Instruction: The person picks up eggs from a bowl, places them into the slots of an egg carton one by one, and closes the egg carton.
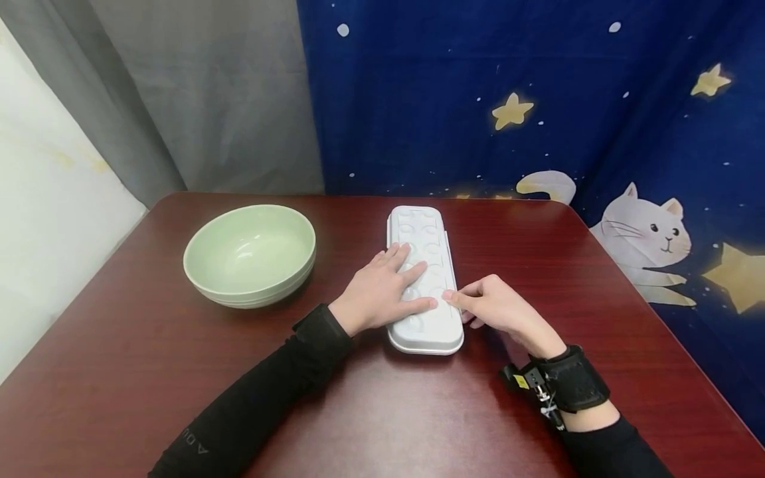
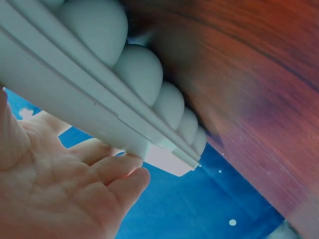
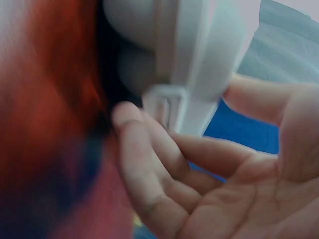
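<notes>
A long white egg box (image 1: pixel 425 335) lies lengthwise on the table with its lid down. Rounded cups (image 2: pixel 142 72) bulge from its underside in the left wrist view. My left hand (image 1: pixel 382 289) rests on the lid, fingers spread straight. At the box's right side, my right hand (image 1: pixel 499 307) pinches the edge, thumb on the lid and the other fingers curled below. In the right wrist view, those fingers are right at a small side latch (image 3: pixel 167 102). What the box holds is hidden.
A wide pale green bowl (image 1: pixel 251 255) stands on the dark red wooden table (image 1: pixel 335 411), left of the egg box. Behind the table hang a grey curtain (image 1: pixel 221 99) and a blue one (image 1: pixel 412 93) with stars and a cat.
</notes>
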Demonstrator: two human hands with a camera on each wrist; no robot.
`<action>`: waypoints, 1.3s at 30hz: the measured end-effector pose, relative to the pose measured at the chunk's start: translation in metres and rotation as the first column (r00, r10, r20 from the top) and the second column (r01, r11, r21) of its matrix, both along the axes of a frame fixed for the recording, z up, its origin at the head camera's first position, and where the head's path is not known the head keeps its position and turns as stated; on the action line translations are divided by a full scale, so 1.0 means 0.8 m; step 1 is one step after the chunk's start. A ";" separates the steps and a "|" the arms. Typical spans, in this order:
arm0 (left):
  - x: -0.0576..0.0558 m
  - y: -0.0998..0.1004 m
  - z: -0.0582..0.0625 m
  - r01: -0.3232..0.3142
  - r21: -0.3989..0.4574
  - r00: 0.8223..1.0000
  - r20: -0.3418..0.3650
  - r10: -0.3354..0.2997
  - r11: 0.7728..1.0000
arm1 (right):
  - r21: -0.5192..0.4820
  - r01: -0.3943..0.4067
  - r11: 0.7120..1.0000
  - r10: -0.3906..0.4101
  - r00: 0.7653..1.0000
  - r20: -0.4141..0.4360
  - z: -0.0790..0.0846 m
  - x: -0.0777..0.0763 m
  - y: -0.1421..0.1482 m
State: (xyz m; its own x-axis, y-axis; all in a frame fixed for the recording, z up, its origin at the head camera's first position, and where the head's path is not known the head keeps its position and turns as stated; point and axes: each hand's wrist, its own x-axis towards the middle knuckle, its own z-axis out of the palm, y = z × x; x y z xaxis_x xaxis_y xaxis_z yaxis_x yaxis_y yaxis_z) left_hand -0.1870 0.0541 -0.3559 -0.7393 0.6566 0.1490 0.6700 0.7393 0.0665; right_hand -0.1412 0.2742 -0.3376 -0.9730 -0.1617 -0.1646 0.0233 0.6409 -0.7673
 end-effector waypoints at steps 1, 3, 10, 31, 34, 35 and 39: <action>0.000 0.000 0.000 0.000 0.003 1.000 0.005 0.000 1.000 | 0.008 0.000 1.000 0.000 1.000 -0.002 0.003 -0.005 0.002; 0.000 -0.001 0.001 0.004 0.009 1.000 0.012 -0.004 1.000 | 0.008 0.012 1.000 -0.012 1.000 -0.011 0.009 -0.018 0.005; 0.000 -0.002 0.001 -0.009 0.020 1.000 0.030 0.008 1.000 | -0.105 0.074 0.992 -0.067 0.995 0.072 0.027 -0.082 0.002; -0.006 -0.005 0.000 0.025 0.038 0.999 0.039 -0.026 0.999 | -0.098 0.193 0.976 -0.186 0.979 0.079 0.005 -0.143 -0.012; -0.008 -0.006 0.000 0.021 0.030 0.999 0.045 -0.022 0.999 | -0.112 0.204 0.973 -0.192 0.976 0.107 0.005 -0.146 -0.011; -0.008 -0.006 -0.001 0.019 0.028 0.999 0.049 -0.021 0.999 | -0.113 0.203 0.973 -0.190 0.975 0.111 0.004 -0.147 -0.011; -0.010 -0.007 -0.003 0.016 0.031 0.998 0.058 -0.018 0.999 | -0.118 0.212 0.970 -0.199 0.973 0.118 0.001 -0.149 -0.010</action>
State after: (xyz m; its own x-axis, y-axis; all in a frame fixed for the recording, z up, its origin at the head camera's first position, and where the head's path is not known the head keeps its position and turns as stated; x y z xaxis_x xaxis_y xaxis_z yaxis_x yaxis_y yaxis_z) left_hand -0.1947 0.0485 -0.3583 -0.7363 0.6648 0.1259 0.6766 0.7252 0.1280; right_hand -0.2605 0.2658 -0.3364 -0.9659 0.0135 -0.2585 0.2290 0.5099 -0.8292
